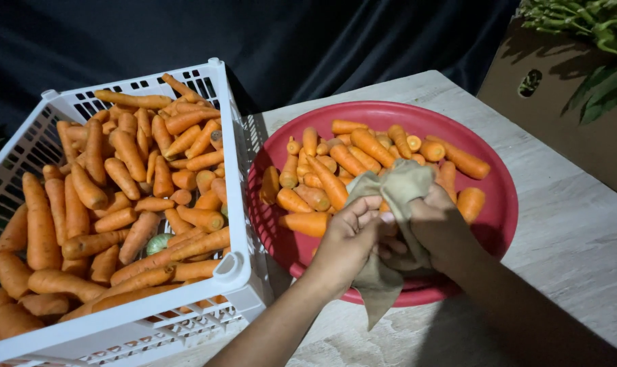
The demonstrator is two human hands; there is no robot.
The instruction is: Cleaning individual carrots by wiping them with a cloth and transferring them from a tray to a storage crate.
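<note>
Both hands work together over the near rim of the round red plastic basket (488, 224). The left hand (349, 234) and right hand (434, 228) are closed around a drab olive cloth (397, 187), apparently wrapping a carrot, which is hidden. Beyond the grip lie some two dozen short orange carrots (363, 160). Left of the grip, the white slatted plastic crate (230, 272) holds a much larger heap of long carrots (111, 204), so I judge most work outstanding.

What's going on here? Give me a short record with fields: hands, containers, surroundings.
hands: left hand and right hand both grip an olive cloth over the basin
containers: white slatted crate heaped with carrots; round red basin holding fewer carrots
surroundings: pale wooden table; cardboard box with green leaves; dark curtain behind
</note>
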